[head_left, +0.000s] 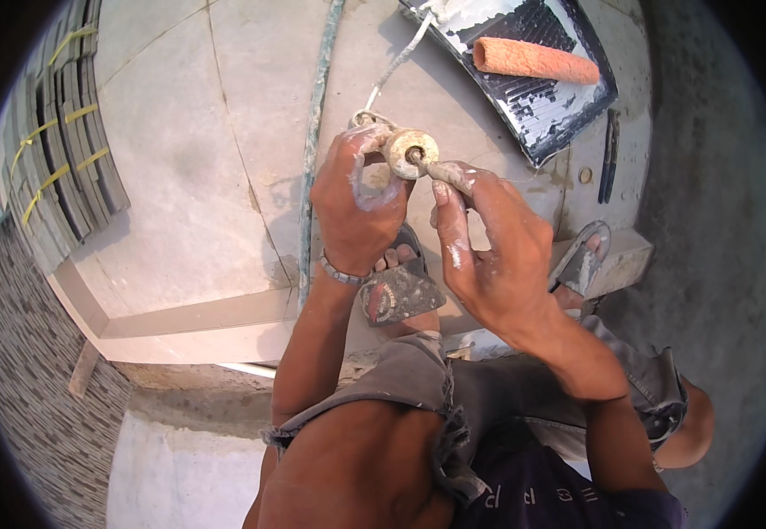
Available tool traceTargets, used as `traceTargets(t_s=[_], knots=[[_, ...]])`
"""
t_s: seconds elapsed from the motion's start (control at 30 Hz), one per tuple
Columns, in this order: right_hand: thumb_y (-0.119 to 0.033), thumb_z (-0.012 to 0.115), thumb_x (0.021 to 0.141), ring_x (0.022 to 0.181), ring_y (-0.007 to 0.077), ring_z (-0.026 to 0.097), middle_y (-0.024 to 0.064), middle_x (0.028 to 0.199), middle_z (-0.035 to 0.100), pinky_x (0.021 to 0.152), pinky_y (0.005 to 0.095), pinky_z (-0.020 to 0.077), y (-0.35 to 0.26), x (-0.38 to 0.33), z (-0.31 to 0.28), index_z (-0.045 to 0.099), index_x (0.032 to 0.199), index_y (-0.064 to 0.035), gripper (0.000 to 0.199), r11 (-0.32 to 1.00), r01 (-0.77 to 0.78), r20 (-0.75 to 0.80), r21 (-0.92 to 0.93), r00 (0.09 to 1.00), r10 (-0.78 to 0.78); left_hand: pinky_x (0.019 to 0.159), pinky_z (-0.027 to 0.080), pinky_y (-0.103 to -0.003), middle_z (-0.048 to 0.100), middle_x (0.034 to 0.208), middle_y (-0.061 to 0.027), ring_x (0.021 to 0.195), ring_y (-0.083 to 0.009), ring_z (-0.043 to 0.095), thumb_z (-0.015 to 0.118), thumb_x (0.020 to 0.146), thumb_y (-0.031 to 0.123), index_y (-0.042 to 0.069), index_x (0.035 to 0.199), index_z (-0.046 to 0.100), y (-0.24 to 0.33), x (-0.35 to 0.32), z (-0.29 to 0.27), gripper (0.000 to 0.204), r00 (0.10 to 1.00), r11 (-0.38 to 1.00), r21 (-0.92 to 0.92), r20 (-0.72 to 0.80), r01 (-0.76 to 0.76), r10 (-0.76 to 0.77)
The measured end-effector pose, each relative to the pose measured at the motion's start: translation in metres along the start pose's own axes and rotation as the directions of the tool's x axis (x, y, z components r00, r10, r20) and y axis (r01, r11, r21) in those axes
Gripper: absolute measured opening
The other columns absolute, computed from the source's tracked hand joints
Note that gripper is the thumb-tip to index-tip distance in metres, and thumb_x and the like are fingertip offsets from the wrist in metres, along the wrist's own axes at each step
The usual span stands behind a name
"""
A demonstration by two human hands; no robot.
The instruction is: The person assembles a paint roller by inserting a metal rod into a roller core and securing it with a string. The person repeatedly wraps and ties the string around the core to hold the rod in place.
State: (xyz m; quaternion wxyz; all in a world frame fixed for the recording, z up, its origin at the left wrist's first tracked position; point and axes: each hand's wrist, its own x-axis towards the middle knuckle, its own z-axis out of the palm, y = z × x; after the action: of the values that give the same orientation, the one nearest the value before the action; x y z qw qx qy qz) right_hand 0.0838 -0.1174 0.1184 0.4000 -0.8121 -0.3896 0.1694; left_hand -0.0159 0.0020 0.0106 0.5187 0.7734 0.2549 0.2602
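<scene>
My left hand [356, 207] is closed round a paint roller frame, its round, pale end cap [424, 144] turned up toward me. From beside this hand the frame's white-coated wire [403, 55] runs up to the tray's edge. The fingertips of my right hand [502, 242] pinch a thin, pale, twisted strip [446, 174] against the hole in the cap. What the strip is made of is hard to make out. An orange roller sleeve [537, 60], off the frame, lies across a black paint tray [537, 148] smeared with white paint.
A paint-spattered pole [310, 176] lies lengthwise on the pale tiled floor, left of my left hand. Bundles of grey tiles [92, 181] with yellow straps stand at the far left. A dark strip [609, 159] lies right of the tray. My sandalled feet are below my hands, near a step edge [198, 313].
</scene>
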Motion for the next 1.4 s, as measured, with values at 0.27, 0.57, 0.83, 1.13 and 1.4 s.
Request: traceTargets(t_s=[0.27,0.57,0.83,1.13,1.4], knots=[[0.008,0.068,0.094,0.073,0.0237,0.072,0.0171,0.089,0.070,0.067,0.0341,0.0549,0.001,0.002,0.006,0.068,0.114,0.0067,0.021,0.999,0.045,-0.018,-0.020,0.999,-0.045,0.085,0.060,-0.041,0.070,0.112,-0.0183,0.101,-0.0364,0.074,0.081,0.075,-0.004,0.000,0.122,0.062,0.004,0.001,0.000,0.050,0.999,0.999,-0.021,-0.015,0.029,-0.029],[0.005,0.065,0.100,0.072,0.0211,0.075,0.0167,0.088,0.071,0.062,0.0320,0.0552,0.004,-0.003,0.010,0.064,0.119,0.0079,0.019,1.000,-0.020,-0.012,0.012,1.000,0.020,0.084,0.060,-0.040,0.070,0.110,-0.0170,0.099,-0.0362,0.073,0.081,0.072,-0.004,0.000,0.117,0.065,0.004,0.001,0.004,0.048,0.999,0.997,-0.066,-0.029,0.042,-0.044],[0.006,0.065,0.099,0.071,0.0222,0.076,0.0182,0.090,0.072,0.060,0.0316,0.0552,0.001,-0.006,0.009,0.064,0.118,0.0083,0.019,0.999,-0.033,0.017,0.009,0.999,0.032,0.082,0.060,-0.039,0.070,0.107,-0.0165,0.097,-0.0339,0.073,0.081,0.071,-0.004,0.000,0.115,0.064,0.001,0.001,0.005,0.047,0.999,0.999,-0.053,-0.049,0.011,-0.014],[0.013,0.070,0.086,0.078,0.0359,0.068,0.0195,0.096,0.072,0.071,0.0419,0.0534,-0.003,0.005,-0.008,0.067,0.115,0.0063,0.030,0.996,0.070,0.117,-0.059,0.991,-0.062,0.080,0.059,-0.038,0.070,0.104,-0.0156,0.094,-0.0331,0.073,0.082,0.069,-0.005,0.000,0.111,0.066,0.002,0.005,0.005,0.045,0.999,0.997,-0.069,-0.046,-0.026,0.023],[0.011,0.071,0.087,0.074,0.0359,0.067,0.0201,0.097,0.072,0.068,0.0410,0.0520,0.005,0.003,-0.003,0.068,0.113,0.0064,0.027,0.996,0.072,0.105,-0.051,0.992,-0.066,0.082,0.059,-0.037,0.070,0.106,-0.0151,0.095,-0.0320,0.073,0.084,0.068,-0.006,0.000,0.111,0.066,0.004,0.000,0.007,0.047,0.995,0.997,-0.071,-0.096,0.011,-0.017]])
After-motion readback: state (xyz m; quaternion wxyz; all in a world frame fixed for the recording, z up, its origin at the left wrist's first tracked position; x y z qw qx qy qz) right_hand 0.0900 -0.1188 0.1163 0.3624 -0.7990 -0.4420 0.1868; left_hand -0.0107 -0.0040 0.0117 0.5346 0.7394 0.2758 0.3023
